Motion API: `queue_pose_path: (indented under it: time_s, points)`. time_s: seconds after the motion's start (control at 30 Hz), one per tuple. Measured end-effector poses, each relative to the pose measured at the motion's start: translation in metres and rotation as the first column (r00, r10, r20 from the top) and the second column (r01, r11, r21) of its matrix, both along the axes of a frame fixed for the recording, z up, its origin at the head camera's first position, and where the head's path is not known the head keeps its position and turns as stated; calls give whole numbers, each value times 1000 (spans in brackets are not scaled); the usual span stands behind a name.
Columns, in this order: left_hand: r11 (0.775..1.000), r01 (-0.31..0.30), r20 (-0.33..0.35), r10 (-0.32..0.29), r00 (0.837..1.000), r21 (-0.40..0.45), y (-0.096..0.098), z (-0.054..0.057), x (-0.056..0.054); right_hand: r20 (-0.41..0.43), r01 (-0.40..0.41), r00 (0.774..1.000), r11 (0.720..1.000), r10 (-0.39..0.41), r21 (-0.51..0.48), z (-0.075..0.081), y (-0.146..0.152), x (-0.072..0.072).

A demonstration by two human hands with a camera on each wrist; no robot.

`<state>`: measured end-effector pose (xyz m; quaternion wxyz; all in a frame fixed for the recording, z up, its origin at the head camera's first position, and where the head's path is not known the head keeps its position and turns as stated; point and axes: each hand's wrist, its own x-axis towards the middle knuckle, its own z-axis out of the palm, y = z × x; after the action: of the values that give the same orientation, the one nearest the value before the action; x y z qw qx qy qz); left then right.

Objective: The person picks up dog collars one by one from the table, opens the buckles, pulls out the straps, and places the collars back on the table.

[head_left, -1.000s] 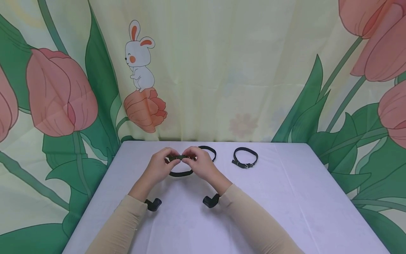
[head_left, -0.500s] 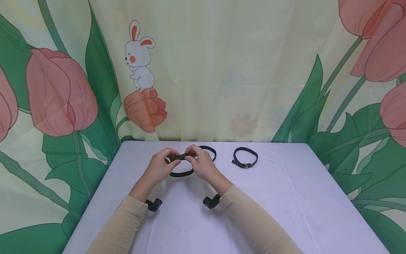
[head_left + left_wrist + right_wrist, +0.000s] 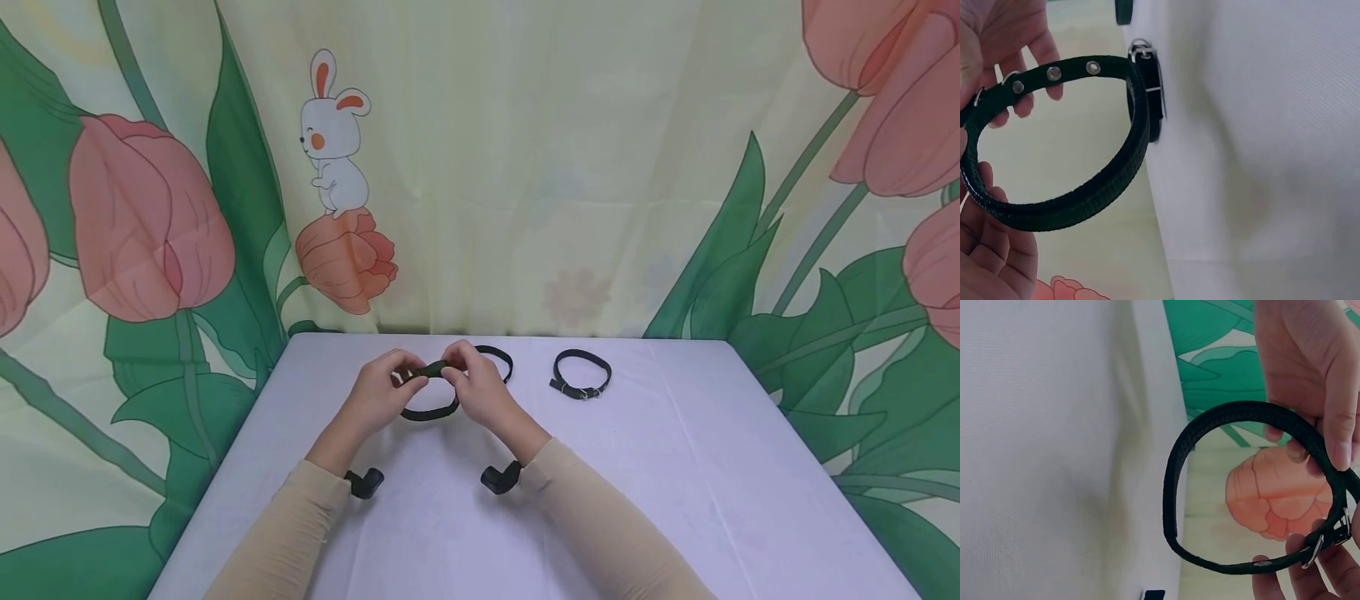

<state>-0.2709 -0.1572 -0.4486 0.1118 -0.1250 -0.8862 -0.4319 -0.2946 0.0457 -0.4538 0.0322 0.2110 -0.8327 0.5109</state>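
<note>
A dark green collar (image 3: 429, 413), bent into a loop, is held up above the table between both hands. Its silver buckle (image 3: 1346, 520), metal ring and eyelets (image 3: 1054, 74) show in the wrist views. My left hand (image 3: 378, 390) pinches the collar's far side between thumb and fingers. Close beside it, my right hand (image 3: 480, 385) pinches the same strap near its end. Whether the strap tip is tucked through the buckle I cannot tell; fingers cover it in the head view. Behind the right hand, a second dark collar (image 3: 501, 357) lies looped on the table, partly hidden.
Farther right a third collar (image 3: 582, 375) lies buckled in a loop on the white-covered table (image 3: 675, 467). A curtain (image 3: 510, 167) printed with tulips and a rabbit hangs behind the table's far edge. Black wrist cameras (image 3: 365, 483) sit under both forearms.
My right hand has moved slightly up and its fingers have shifted along the strap, which now tilts up toward the right. The left hand keeps its grip nearly in place.
</note>
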Motion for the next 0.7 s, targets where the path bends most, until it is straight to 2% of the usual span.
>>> queue_pose_path:
  time_s: [0.17,0.37,0.7]
  points:
    - [1000,-1,2,1,1000,-20,1,3,0,1,-27,1000,999,27,23,4,2,2]
    - [1000,-1,7,2,1000,-24,3,5,2,-38,-44,998,997,47,68,9,4,2]
    - [1000,-16,30,15,999,23,6,4,3,-35,-15,999,999,16,29,6,3,3]
